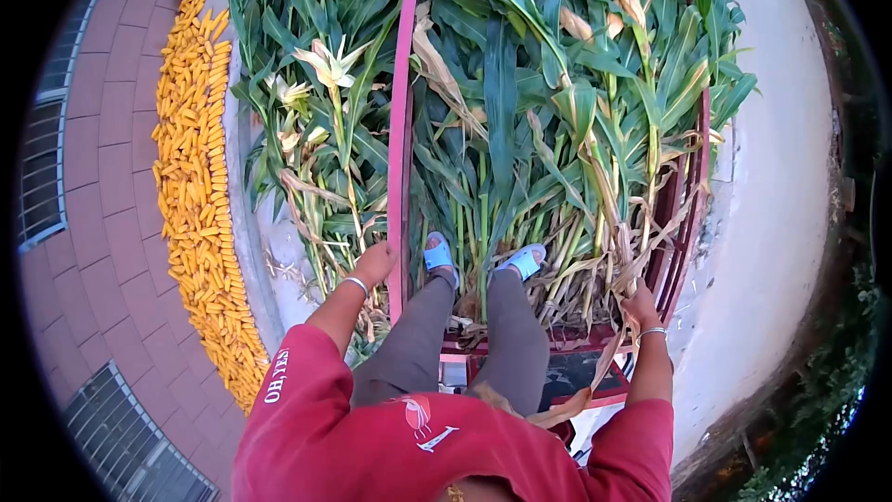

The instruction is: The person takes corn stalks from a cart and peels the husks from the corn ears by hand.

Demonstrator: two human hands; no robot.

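Observation:
My left hand (374, 264) is closed beside the red metal rail (400, 139), on its left side. A corn stalk (351, 181) with an opened pale husk at its top runs down close to this hand; whether the fingers hold it is hidden. On the right, my right hand (639, 306) is wrapped around the dry lower end of a corn stalk (624, 246), near the side rails of the red cart. Dry leaves (581, 402) hang below that hand. Green corn stalks (502, 102) lie piled in the cart, under my blue sandals (526, 261).
A long band of yellow corn cobs (195, 177) lies on the left along reddish paving (102, 214). The cart's red side frame (686, 223) stands on the right. Beyond it runs pale concrete ground (780, 177), with dark plants at the far right edge.

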